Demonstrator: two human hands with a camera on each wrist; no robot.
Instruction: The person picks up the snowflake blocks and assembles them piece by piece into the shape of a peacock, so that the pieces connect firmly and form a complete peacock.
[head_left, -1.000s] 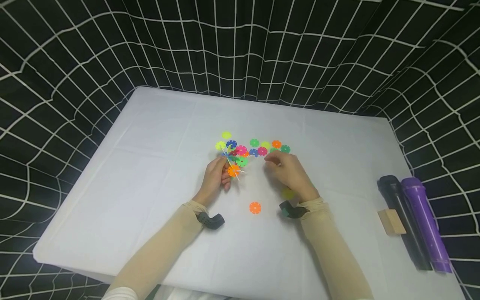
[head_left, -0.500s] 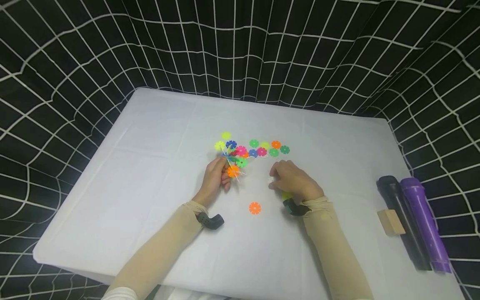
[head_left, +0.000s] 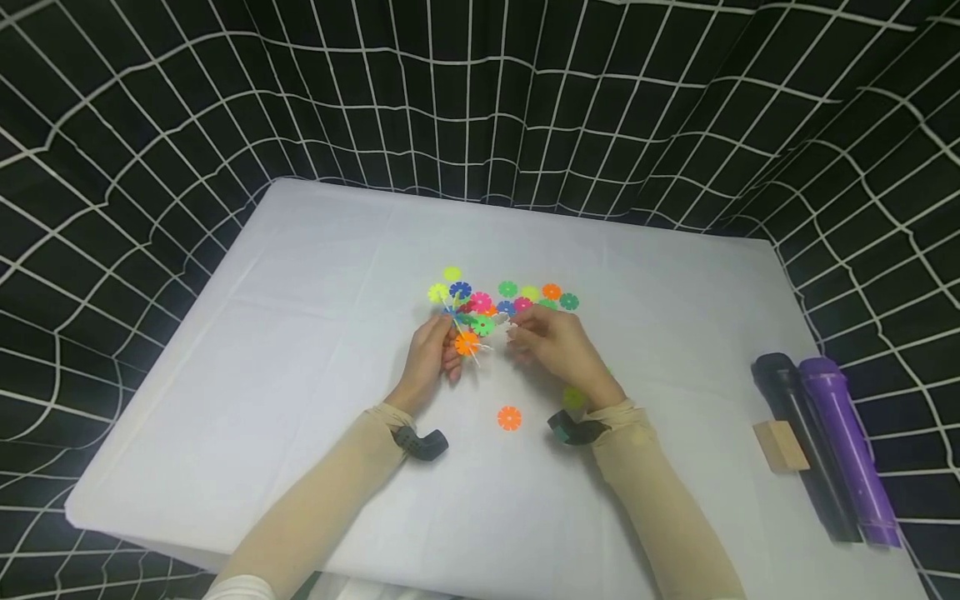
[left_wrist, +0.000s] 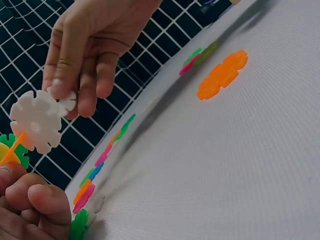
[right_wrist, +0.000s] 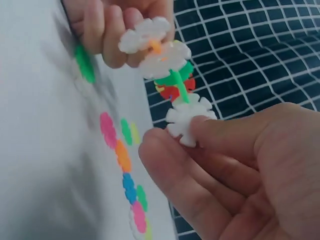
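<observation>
My left hand point(head_left: 426, 362) grips a built-up cluster of slotted snowflake discs, with blue, green, red, orange and white pieces jutting out at angles. An orange disc point(head_left: 467, 343) sits at its near side. Opposite, my right hand point(head_left: 558, 343) pinches a white snowflake disc point(right_wrist: 187, 122) between thumb and fingers. That disc's edge overlaps a green disc point(right_wrist: 179, 80) of the cluster in the right wrist view; whether they are joined, I cannot tell. Two white discs of the cluster, such as the upper white disc point(right_wrist: 145, 35), show near the left fingers.
Loose discs lie in a band behind the hands, among them an orange disc point(head_left: 551, 292) and a yellow disc point(head_left: 452, 273). Nearer lie another orange disc point(head_left: 509, 418) and a yellow-green disc point(head_left: 573, 397). At right are a wooden block point(head_left: 782, 446), a black cylinder point(head_left: 810, 450) and a purple cylinder point(head_left: 851, 450).
My right hand first drew back toward me with a white disc at its fingertips, then moved forward and left to the cluster. The left hand has stayed in place.
</observation>
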